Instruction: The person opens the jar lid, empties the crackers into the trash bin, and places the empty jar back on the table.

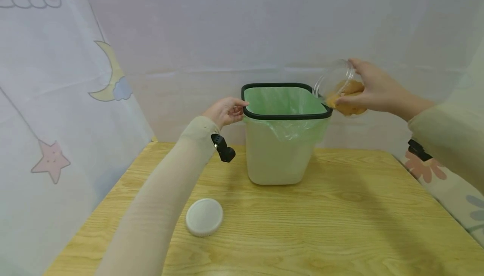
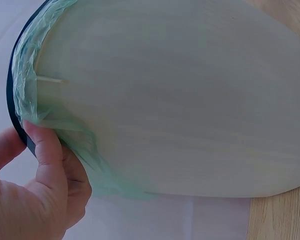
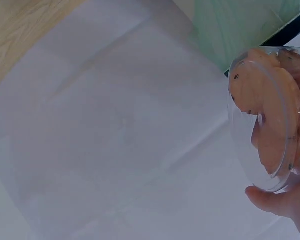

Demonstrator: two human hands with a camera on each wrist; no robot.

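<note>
A pale bin with a black rim stands upright on the table, lined with a thin green bag. At the rim's left corner my left hand pinches the edge; in the left wrist view its thumb and fingers lie around rim and bag. My right hand grips a clear jar, tipped with its mouth toward the bin, over the right rim. Flat orange-brown pieces of food, some with dark specks, lie inside the jar; their exact kind is unclear.
A round white screw lid lies on the wooden table, left of the middle and nearer to me than the bin. Behind the table hangs a pale cloth backdrop with printed shapes.
</note>
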